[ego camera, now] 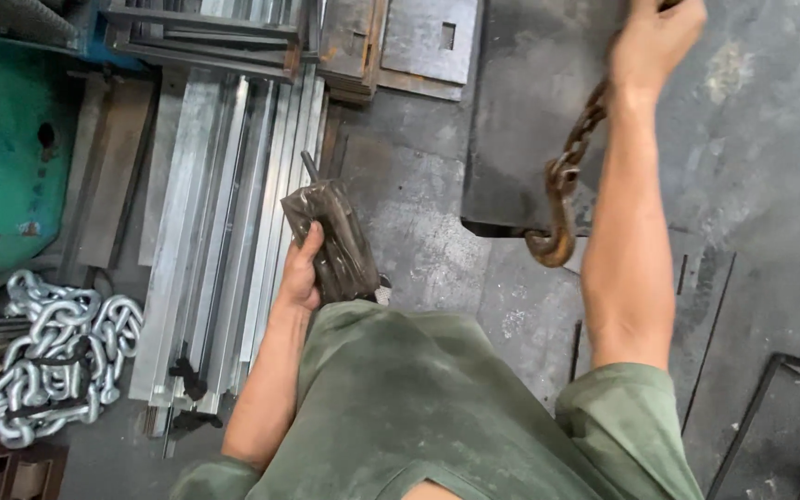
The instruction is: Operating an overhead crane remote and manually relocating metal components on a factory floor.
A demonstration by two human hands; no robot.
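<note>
Rusty chain (578,148) gripped in raised right hand (655,37), hook (553,236) dangling below

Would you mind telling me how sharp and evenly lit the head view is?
Head view: soft, even light, no hard shadows; mild glare on the pale metal bars and shiny silver chain; raised right hand slightly blurred holding the rusty brown chain with hook; left hand gripping the dark metal block reads sharp.

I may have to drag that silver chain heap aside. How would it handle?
The silver chain has thick metal links, so it is probably heavy. It lies in a loose heap on the floor, so it would likely sag and trail rather than lift as one piece.
</note>
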